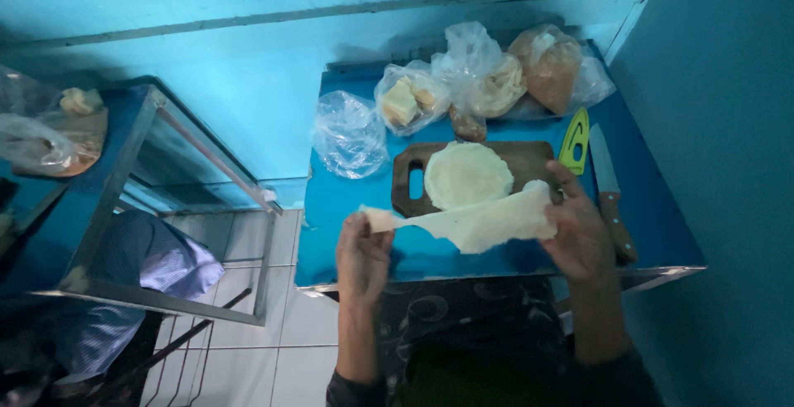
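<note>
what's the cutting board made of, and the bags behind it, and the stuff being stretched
Cutting board: looks like dark brown wood, matte, with a handle slot. Bags: thin clear plastic, crinkled and glossy. Stretched sheet between left hand and right hand: pale, soft, probably dough.

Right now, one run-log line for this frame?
left hand: holds dough sheet | right hand: holds other end | round dough: on cutting board

Dough sheet stretched btwn left hand & right hand, above blue table.

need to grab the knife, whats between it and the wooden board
In the head view, a green cutter lies between the knife and the wooden board.
</note>
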`<state>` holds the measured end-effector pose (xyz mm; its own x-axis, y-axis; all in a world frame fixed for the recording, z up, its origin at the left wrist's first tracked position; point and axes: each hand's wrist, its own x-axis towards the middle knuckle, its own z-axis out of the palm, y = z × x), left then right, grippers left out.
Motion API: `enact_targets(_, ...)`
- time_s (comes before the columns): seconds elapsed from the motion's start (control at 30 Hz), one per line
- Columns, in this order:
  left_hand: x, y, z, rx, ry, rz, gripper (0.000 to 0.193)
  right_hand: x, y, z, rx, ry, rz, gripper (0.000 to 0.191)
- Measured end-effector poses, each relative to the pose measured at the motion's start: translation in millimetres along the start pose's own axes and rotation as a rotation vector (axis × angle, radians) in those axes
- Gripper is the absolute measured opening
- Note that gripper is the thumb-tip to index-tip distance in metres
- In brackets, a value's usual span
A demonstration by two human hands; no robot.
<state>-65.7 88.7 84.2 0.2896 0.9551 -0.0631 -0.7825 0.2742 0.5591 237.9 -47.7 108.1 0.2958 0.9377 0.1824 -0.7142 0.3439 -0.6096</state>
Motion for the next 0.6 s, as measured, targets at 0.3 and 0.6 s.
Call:
enact_targets(0.3,-35,-5,51,1.206,-0.233,0.155,0.033,20,-2,42,-0.578,-0.012,-0.051,0.039)
enact_targets(0.6,-39,5,80,1.436,-0.445,0.611,0.032,38,15,83,-0.972,-0.419,-0.155,0.031)
